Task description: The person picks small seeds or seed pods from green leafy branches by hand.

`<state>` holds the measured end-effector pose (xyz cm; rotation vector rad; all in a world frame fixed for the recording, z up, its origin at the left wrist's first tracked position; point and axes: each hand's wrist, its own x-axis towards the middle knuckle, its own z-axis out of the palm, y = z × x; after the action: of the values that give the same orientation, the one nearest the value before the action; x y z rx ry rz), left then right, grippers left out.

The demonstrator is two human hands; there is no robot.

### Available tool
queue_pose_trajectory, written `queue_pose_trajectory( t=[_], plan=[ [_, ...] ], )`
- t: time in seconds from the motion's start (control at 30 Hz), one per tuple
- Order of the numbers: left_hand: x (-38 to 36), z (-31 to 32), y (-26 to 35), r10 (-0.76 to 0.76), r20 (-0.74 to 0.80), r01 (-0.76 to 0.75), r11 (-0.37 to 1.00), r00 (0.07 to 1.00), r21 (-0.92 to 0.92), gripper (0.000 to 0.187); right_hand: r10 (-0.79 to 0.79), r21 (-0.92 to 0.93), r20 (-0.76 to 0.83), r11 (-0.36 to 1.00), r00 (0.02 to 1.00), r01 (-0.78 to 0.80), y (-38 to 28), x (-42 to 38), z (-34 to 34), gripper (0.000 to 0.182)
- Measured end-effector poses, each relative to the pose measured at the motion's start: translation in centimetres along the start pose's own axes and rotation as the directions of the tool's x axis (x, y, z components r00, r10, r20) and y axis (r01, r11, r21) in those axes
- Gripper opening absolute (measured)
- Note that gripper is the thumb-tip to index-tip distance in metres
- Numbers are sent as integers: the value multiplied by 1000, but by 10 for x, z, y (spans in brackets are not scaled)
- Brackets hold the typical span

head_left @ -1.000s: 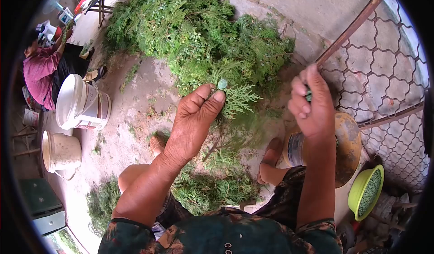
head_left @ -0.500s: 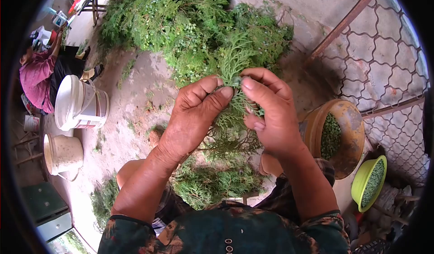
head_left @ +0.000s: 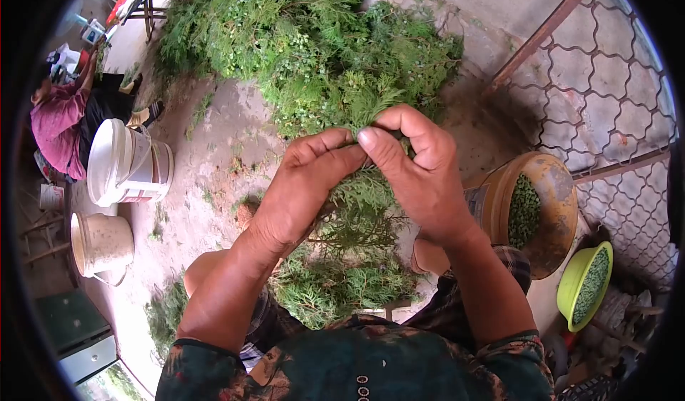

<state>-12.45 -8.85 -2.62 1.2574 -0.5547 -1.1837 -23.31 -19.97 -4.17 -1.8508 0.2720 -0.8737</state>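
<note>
My left hand [head_left: 307, 169] is closed, thumb against fingers, on a leafy cypress sprig [head_left: 367, 189]. Its flat green fronds hang below my hands, and another tip shows above them. Beside it, my right hand [head_left: 421, 165] pinches at the same sprig, thumb and index finger meeting close to the left fingertips. A bit of green shows inside the curl of the right fingers; the exact pinch point is hidden. Beyond both hands lies a big heap of cypress branches [head_left: 307, 51] dotted with small pale green cones. More cut cypress [head_left: 342, 287] lies between my knees.
To the right, a yellowish bucket [head_left: 556, 187] lies tilted with green cones inside, near a lime-green basin [head_left: 569, 287] of cones. Wire mesh [head_left: 599, 80] borders that side. At left are a white bucket [head_left: 103, 162], a beige bucket [head_left: 107, 244] and a seated person [head_left: 57, 126].
My right hand has moved slightly left and closed in against the left fingertips. The sprig's upper fronds are now mostly covered by my hands.
</note>
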Motion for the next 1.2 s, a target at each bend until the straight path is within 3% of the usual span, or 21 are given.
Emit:
queue_pose_trajectory(
  t=[0.1,0.13,0.2,0.23,0.3,0.43,0.5,0.53,0.57,0.6,0.63,0.7,0.73,0.8,0.87,0.9,0.97,1.03,1.07,1.13,1.2],
  plan=[
    [-2,0,5,-90,-70,79,986,993,-146,29,476,464,72,762,877,-451,-24,-2,-5,21],
    [-4,-4,6,-150,-118,117,963,982,-244,38,508,705,117,563,853,-432,-18,-1,-14,23],
    [0,-20,7,-134,52,144,937,990,-319,47,433,955,262,11,862,-296,5,8,-50,27],
    [0,-23,7,-133,-17,120,936,991,-332,43,335,965,259,-58,906,-255,11,9,-71,30],
    [3,-32,7,-141,-47,116,928,989,-354,30,307,962,132,191,942,-197,1,7,-112,24],
    [10,-37,8,-62,-73,24,898,995,-439,19,371,549,-464,833,804,-68,-33,-23,-192,8],
    [11,-41,7,-77,-16,59,866,997,-497,18,195,109,-812,977,551,-185,-39,-47,-214,21],
    [12,-43,8,-83,31,87,830,996,-551,17,11,-269,-874,822,485,-503,-26,-65,-227,27],
    [13,-44,7,-1,93,53,825,996,-562,16,-193,-514,-855,438,482,-737,7,-94,-248,33],
    [13,-44,8,8,95,47,827,995,-561,16,-84,-644,-753,294,652,-706,80,-151,-312,37],
    [12,-44,9,19,101,45,801,995,-597,16,-17,-912,-400,103,916,-397,110,-188,-323,38],
    [14,-49,8,61,125,39,739,990,-673,16,511,-903,-297,123,807,-411,78,-203,-293,35],
    [15,-50,8,57,122,40,738,991,-673,16,516,-904,-294,124,805,-410,54,-180,-266,35],
    [16,-48,8,91,31,-39,677,995,-735,16,557,-391,-521,518,647,-761,-6,-114,-199,24],
    [22,-47,5,112,-4,-79,675,994,-733,16,569,-187,-278,758,774,-624,-42,-80,-140,26],
    [22,-44,6,141,-81,-157,686,987,-710,16,699,92,-13,713,715,-695,-73,-60,-97,36],
    [20,-37,11,246,-148,-283,715,958,-639,18,718,257,438,477,542,-840,-72,-49,-48,55],
    [8,-20,17,328,-140,-345,731,934,-589,18,741,426,562,121,367,-896,-50,-41,-7,54],
    [1,-13,19,400,-128,-402,739,908,-540,18,740,431,556,132,378,-893,-44,-35,6,54],
    [-11,-10,15,541,57,-495,803,839,-333,20,553,822,490,-34,674,-569,-34,-24,20,58],
    [-27,0,7,537,115,-525,843,836,-115,21,492,802,492,64,718,-594,-22,-21,15,59]
  ],
)
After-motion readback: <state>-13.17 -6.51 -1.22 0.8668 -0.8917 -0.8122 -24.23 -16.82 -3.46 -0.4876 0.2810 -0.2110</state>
